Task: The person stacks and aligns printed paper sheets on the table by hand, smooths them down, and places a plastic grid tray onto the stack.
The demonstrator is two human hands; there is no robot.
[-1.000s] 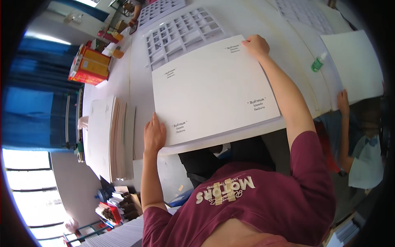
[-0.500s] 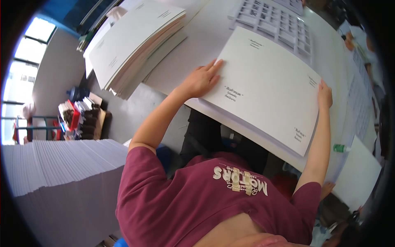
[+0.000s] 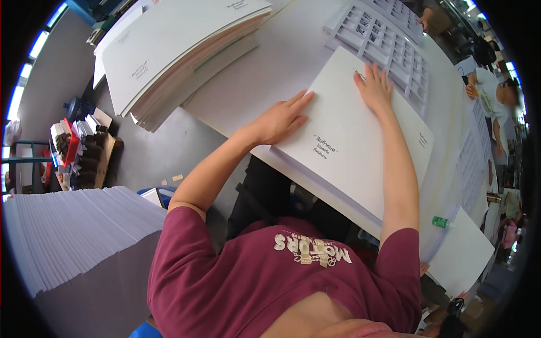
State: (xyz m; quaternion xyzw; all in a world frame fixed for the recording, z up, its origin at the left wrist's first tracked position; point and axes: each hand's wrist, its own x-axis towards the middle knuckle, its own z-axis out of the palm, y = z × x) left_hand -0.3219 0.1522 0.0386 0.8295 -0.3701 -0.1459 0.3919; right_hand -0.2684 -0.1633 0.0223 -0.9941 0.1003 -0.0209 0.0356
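A large white printed board [image 3: 355, 155] lies on the table in front of me, turned at an angle, with small blocks of dark lettering near its corners. My left hand [image 3: 284, 119] rests at its left edge, fingers stretched out over the surface and thumb apart. Flat on the board near its far edge is my right hand [image 3: 374, 87], fingers spread, partly covering one block of text. My right forearm crosses the board and hides part of its right side. Neither hand grips anything.
A thick stack of similar printed boards [image 3: 186, 50] sits on the table's left. Beyond my board lie white gridded trays [image 3: 377, 53]. A green-labelled bottle [image 3: 440, 222] is at the right, near another white sheet [image 3: 463, 253]. A tall paper pile [image 3: 79, 225] stands lower left. Other people [image 3: 490, 93] are at the right.
My right hand has left the board's right edge and moved left and away from me onto its far part. My left hand stays at the left edge. The view has shifted slightly.
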